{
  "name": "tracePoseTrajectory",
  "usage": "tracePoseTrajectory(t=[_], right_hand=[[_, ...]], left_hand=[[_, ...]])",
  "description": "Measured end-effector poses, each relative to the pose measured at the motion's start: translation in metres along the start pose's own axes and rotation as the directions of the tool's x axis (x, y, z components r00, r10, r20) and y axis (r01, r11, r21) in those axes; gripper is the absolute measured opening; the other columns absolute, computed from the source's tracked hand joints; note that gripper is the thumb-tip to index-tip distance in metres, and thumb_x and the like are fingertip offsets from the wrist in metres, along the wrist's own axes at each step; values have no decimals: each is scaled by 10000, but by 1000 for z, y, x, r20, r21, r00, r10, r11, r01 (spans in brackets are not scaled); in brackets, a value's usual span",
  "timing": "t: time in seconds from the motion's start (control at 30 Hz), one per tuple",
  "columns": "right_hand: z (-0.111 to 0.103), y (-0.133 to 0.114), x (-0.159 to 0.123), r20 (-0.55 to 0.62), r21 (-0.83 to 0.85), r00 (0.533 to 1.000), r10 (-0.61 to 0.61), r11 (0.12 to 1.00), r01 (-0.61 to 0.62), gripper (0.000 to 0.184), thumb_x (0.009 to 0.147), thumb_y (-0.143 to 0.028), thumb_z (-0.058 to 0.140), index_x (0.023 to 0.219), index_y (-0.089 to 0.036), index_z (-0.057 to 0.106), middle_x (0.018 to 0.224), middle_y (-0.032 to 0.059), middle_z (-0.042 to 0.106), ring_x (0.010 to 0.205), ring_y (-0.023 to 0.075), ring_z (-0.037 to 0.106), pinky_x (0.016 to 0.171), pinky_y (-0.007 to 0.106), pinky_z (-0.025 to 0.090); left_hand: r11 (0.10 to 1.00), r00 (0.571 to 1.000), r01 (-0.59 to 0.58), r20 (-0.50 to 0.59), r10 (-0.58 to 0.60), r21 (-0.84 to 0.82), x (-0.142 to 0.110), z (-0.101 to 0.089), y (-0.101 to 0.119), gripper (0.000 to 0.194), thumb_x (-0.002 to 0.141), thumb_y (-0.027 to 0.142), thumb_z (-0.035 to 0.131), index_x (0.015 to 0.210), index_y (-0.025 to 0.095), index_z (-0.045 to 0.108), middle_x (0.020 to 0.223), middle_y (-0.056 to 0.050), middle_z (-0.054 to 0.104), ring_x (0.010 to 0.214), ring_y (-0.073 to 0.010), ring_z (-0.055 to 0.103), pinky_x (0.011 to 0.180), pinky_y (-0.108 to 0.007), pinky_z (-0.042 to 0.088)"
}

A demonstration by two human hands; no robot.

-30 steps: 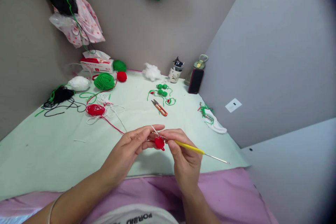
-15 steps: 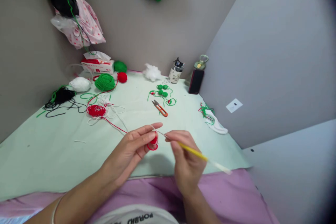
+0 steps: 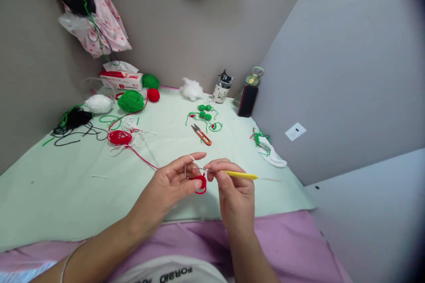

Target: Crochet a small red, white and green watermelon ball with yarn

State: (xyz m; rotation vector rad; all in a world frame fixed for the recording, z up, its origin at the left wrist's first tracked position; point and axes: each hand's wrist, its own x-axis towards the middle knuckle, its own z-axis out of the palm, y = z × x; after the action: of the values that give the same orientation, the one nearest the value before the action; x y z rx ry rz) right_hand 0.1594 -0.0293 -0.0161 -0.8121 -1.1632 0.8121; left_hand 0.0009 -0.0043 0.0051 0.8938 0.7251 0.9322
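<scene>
My left hand [image 3: 175, 179] pinches a small red crochet piece [image 3: 201, 182] between thumb and fingers, with a loop of red yarn hanging below it. White yarn [image 3: 191, 158] runs over the raised index finger. In my right hand [image 3: 235, 190], closed like a pen grip, is a crochet hook [image 3: 241, 175] with a yellow handle. Its metal tip lies just above the red piece, near the left fingers; whether it sits in a stitch I cannot tell. A red strand trails left from my left hand to a red yarn bundle [image 3: 120, 138].
Orange thread snips [image 3: 201, 135] lie beyond my hands, with small green crocheted pieces [image 3: 205, 112] behind. Yarn balls [image 3: 131, 101] and a tissue box [image 3: 121, 78] stand back left. White stuffing [image 3: 191, 89], a cup [image 3: 221, 93] and a phone [image 3: 248, 101] line the back. Yarn scraps [image 3: 261, 140] lie right.
The hook has swung from a downward slant to nearly level. My left index finger has lifted away from the thumb, and the red piece has shifted slightly right and is turned.
</scene>
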Motion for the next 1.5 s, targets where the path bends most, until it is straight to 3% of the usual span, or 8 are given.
tracePoseTrajectory(t=[0.13, 0.33, 0.57, 1.07, 1.3, 1.5], right_hand=[[-1, -2, 2, -3, 84, 999, 46, 995, -46, 115, 950, -291, 689, 924, -242, 790, 896, 36, 757, 688, 131, 650, 669, 291, 568], [-1, -5, 3, 5, 97, 997, 82, 992, -83, 149, 942, -334, 689, 896, -210, 758, 875, 50, 748, 643, 139, 650, 631, 305, 565], [-3, -6, 3, 67, 121, 996, 60, 990, -68, 181, 996, -329, 612, 902, -208, 709, 861, 46, 737, 656, 143, 655, 630, 299, 568], [-4, -11, -9, 53, -135, 980, -193, 971, 199, 223, 1040, -165, 507, 1034, -232, 720, 956, 48, 729, 824, 157, 683, 697, 311, 570], [-6, -17, -13, 138, -303, 957, -254, 909, 285, 265, 1018, -80, 487, 1087, -230, 693, 1009, 47, 740, 931, 178, 692, 783, 338, 579], [-6, -14, -16, 254, -420, 900, -354, 798, 433, 326, 977, -19, 516, 1190, -215, 667, 1091, 67, 740, 1053, 182, 687, 883, 331, 579]], left_hand=[[999, 1000, -30, 2, 30, 32, -1, 0, 2, 498, 773, 222, 854, 1259, 262, 752, 860, 15, 685, 813, -139, 634, 844, -286, 526], [987, 1000, -17, -8, 18, 160, -3, 0, 5, 461, 836, 319, 799, 1287, 247, 734, 902, -4, 677, 529, -85, 557, 485, -232, 444], [989, 998, -53, 35, 49, 140, -3, -7, 3, 315, 892, 332, 775, 1205, 303, 776, 825, 17, 696, 747, -136, 685, 716, -246, 521], [977, 995, -95, 33, 91, 189, -4, -11, 4, 259, 887, 325, 789, 1146, 340, 800, 880, 20, 681, 854, -140, 644, 782, -235, 508], [967, 990, -135, 3, 138, 216, -4, -5, 6, 248, 875, 253, 785, 1113, 318, 802, 862, 25, 693, 846, -133, 659, 828, -240, 541], [954, 978, -196, -27, 208, 226, -4, 1, 2, 261, 841, 240, 812, 1091, 312, 796, 865, 39, 675, 856, -116, 653, 831, -211, 541]])
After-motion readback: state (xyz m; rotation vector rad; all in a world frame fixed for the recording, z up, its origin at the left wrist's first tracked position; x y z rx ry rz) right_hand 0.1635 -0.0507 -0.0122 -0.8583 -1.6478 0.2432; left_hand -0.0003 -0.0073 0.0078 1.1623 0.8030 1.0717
